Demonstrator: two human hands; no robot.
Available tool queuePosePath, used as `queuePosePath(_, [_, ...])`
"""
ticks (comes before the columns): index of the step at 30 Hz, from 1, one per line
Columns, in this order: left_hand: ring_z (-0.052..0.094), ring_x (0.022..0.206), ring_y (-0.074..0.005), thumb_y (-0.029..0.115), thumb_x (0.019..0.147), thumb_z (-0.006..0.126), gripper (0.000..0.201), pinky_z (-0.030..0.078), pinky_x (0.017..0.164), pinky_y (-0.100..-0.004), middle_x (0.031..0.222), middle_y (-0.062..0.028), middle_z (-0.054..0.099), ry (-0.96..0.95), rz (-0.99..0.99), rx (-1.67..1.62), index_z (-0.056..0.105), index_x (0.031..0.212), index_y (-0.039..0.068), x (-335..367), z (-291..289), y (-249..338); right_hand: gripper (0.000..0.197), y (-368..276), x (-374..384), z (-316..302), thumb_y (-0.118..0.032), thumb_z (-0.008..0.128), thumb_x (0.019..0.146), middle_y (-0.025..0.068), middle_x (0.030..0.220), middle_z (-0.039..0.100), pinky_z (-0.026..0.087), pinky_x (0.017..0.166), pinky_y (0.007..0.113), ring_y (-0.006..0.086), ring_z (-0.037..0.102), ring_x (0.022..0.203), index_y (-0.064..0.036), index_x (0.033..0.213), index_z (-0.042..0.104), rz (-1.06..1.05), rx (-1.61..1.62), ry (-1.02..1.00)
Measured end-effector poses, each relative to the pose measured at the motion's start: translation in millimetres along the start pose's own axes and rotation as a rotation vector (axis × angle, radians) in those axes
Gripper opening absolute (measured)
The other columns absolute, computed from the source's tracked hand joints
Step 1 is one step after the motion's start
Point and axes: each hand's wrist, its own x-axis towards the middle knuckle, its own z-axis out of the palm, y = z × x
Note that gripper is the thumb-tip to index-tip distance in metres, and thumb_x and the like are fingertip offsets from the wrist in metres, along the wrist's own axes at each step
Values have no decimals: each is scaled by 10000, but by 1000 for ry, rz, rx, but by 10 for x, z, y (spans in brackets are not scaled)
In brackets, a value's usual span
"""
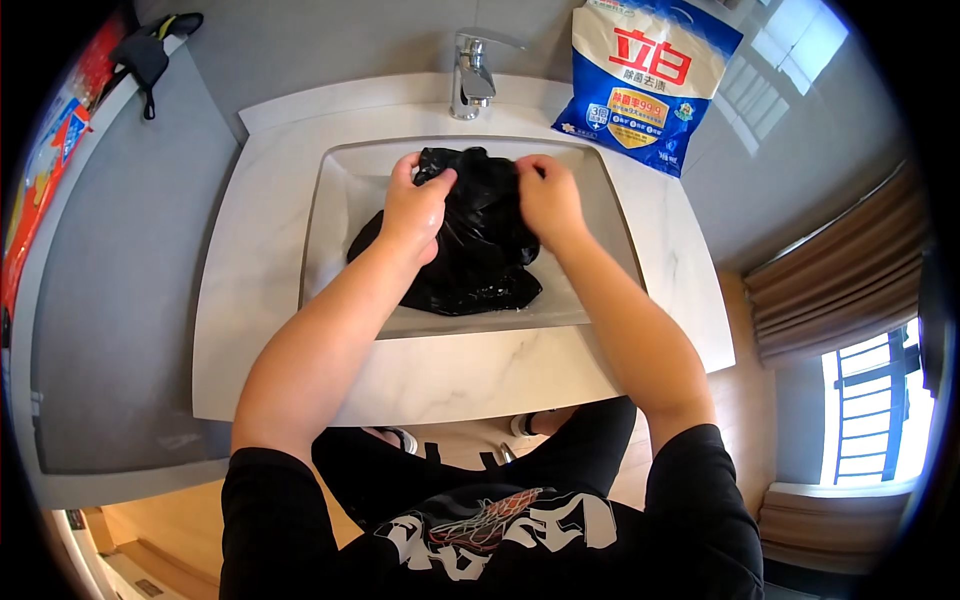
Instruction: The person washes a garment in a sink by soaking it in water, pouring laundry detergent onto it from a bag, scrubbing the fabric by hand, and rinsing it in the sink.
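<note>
A dark, wet, bunched-up black cloth [470,240] lies in the pale sink basin [340,165]. Its upper part is lifted between my two hands, while the lower folds rest on the basin floor and glisten. My left hand [413,208] pinches the cloth's upper left edge between thumb and fingers and looks wet. At the upper right edge, my right hand [550,197] is closed with its fingers curled on the fabric. Folds hide what kind of garment or cloth it is. Behind the basin stands a chrome faucet [471,85], apart from both hands.
White marble-patterned counter [440,375] surrounds the basin. A blue and white detergent bag [645,85] stands at its back right corner. Along the left runs a grey ledge [165,75] with a black strapped item [148,55] on it. Brown curtains [840,265] hang by a window at right.
</note>
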Motion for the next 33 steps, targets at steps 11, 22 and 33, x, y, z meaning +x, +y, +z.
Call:
queuePosePath(11, [601, 899, -157, 229, 954, 498, 270, 477, 789, -303, 1006, -60, 642, -247, -191, 47, 613, 1069, 15, -118, -27, 18, 142, -230, -589, 180, -170, 658, 810, 134, 753, 642, 479, 567, 431, 350, 607, 653, -95, 698, 612, -1020, -450, -359])
queuePosePath(22, [576, 742, -148, 431, 930, 594, 375, 471, 685, -308, 827, -36, 607, -347, -370, -208, 614, 921, 57, -97, -139, 19, 326, -317, -623, 186, -289, 589, 926, 193, 850, 642, 476, 615, 450, 417, 583, 727, -5, 765, 593, -931, -424, -317])
queuePosePath(33, [625, 869, -179, 453, 935, 570, 423, 497, 758, -316, 935, -75, 668, -201, -209, 133, 628, 1022, 43, -72, 46, -131, 302, -212, -79, 154, -290, 570, 922, 160, 739, 642, 499, 622, 453, 397, 608, 701, -55, 736, 612, -325, -419, -31])
